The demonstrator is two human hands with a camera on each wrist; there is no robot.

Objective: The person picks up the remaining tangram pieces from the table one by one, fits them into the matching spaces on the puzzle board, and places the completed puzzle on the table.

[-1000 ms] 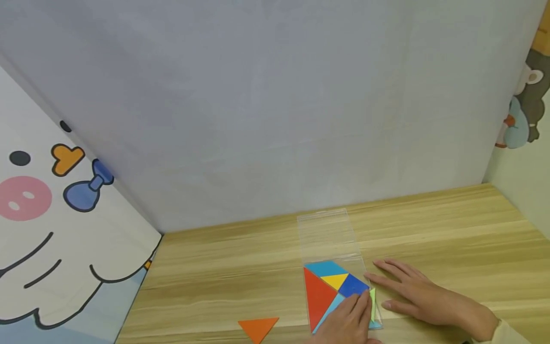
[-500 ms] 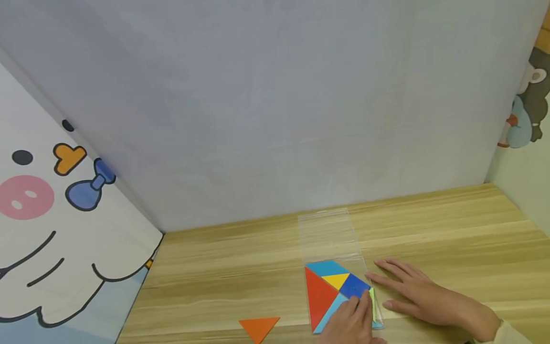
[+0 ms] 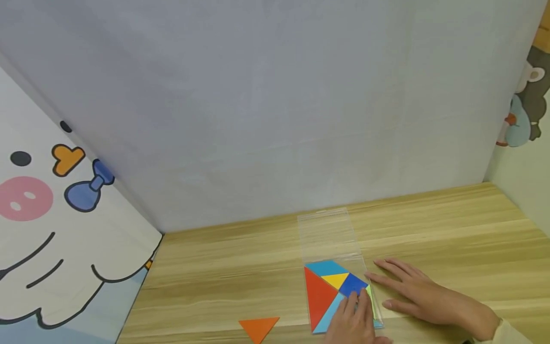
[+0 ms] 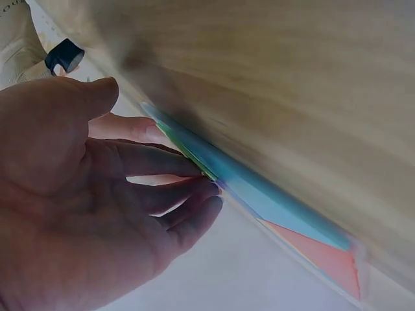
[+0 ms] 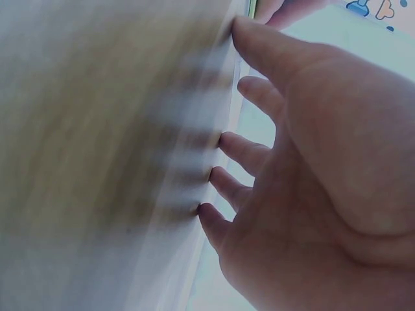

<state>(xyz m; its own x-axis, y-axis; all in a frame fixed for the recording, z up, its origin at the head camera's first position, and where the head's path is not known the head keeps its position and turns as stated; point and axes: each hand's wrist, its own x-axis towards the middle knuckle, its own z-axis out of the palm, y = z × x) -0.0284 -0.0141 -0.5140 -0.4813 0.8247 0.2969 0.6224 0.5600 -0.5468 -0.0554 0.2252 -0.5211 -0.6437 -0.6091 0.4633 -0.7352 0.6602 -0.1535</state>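
Note:
A clear plastic tangram case lies unfolded on the wooden table. In its near half sit a red triangle, a teal piece, a small yellow triangle, a dark blue square and a light blue piece. My left hand rests its extended fingertips on the pieces, partly covering a light green piece at the right side. My right hand lies with fingers spread and fingertips on the table, just right of the case; the right wrist view shows its palm.
An orange triangle lies apart on the table, left of the case. The clear far panel of the case reaches toward the grey backdrop. A cartoon-printed panel borders the left side.
My left hand has shifted slightly right. The light green piece has slid a little left, away from the case's right edge, and more of it is under the fingers. My right hand stays put.

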